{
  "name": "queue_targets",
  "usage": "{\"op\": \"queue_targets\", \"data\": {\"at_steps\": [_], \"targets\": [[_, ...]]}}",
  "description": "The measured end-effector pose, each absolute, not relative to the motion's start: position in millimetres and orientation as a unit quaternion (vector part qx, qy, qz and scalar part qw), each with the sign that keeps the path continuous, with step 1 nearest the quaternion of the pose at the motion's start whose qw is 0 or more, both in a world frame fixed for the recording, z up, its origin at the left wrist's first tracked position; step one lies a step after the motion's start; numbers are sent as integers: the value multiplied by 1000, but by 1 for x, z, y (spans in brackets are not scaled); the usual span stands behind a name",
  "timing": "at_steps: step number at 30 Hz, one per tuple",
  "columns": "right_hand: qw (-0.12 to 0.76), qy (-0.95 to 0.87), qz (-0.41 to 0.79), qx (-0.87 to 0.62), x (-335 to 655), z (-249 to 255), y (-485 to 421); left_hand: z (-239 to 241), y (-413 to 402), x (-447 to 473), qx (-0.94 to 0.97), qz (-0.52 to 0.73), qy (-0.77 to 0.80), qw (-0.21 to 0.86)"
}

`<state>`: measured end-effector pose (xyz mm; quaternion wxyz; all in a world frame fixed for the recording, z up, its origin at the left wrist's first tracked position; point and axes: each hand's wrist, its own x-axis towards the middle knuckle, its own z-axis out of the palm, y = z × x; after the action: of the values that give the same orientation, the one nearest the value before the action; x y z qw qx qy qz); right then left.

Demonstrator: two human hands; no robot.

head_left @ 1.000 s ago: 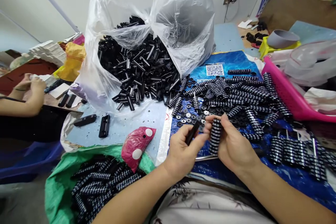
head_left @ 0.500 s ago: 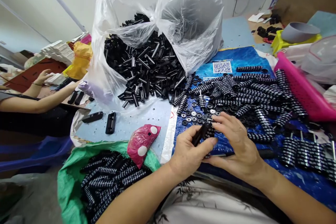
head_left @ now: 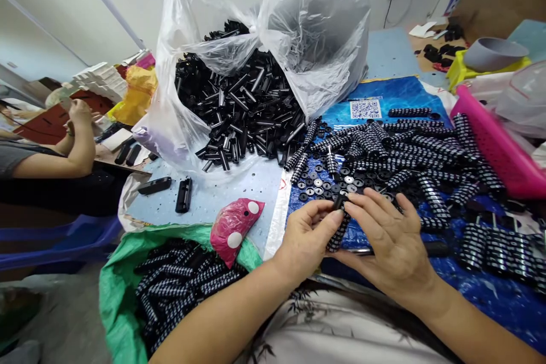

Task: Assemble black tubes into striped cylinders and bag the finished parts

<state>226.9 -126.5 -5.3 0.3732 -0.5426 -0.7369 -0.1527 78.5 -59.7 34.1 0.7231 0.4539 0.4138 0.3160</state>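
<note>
My left hand (head_left: 305,242) pinches a black-and-white ringed roller (head_left: 336,232) and holds it upright over the blue sheet (head_left: 386,95). My right hand (head_left: 390,242) sits against the roller's right side with its fingers curved round it, the fingertips on its top end. Just beyond the hands lie several small black and white washers (head_left: 318,185). Further back and to the right spreads a heap of finished ringed rollers (head_left: 409,151). A metal rod (head_left: 362,251) lies on the sheet under my right hand.
A clear plastic bag (head_left: 298,28) holds a pile of black tubes (head_left: 239,108). A green sack (head_left: 115,290) at the lower left holds more ringed rollers. A pink spotted bag (head_left: 234,227), a pink basket (head_left: 490,142) and another person's arm (head_left: 55,165) at the left are also in view.
The black tube in my left hand has gone out of sight. Both hands have closed on the roller, which my right hand alone held a second ago. The other person's hand has risen.
</note>
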Motion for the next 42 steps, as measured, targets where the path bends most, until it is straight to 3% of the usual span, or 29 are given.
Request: {"op": "queue_targets", "data": {"at_steps": [6,12,16,20,25,31,37,40,42], "targets": [[379,-746,-44,-545,228,-16,-132,25,-45,63,402,272,418,768],[270,-801,14,-535,254,-41,-152,0,-21,20,670,264,453,527],[326,-758,0,-565,253,-33,-149,-4,-9,5,781,116,473,390],[388,-710,-38,-586,239,-17,-132,-1,-2,6,762,42,473,440],[261,-772,-83,-573,224,-10,-121,-4,4,9,738,44,462,491],[399,-782,-3,-478,211,-2,-123,-5,18,12,759,-6,438,481],[283,-848,31,-447,206,-18,-129,-2,15,19,790,-11,434,432],[299,-849,72,-429,223,-22,-133,19,16,4,815,-33,411,408],[311,-838,78,-440,240,-25,-135,41,20,-21,811,-98,351,459]]}}
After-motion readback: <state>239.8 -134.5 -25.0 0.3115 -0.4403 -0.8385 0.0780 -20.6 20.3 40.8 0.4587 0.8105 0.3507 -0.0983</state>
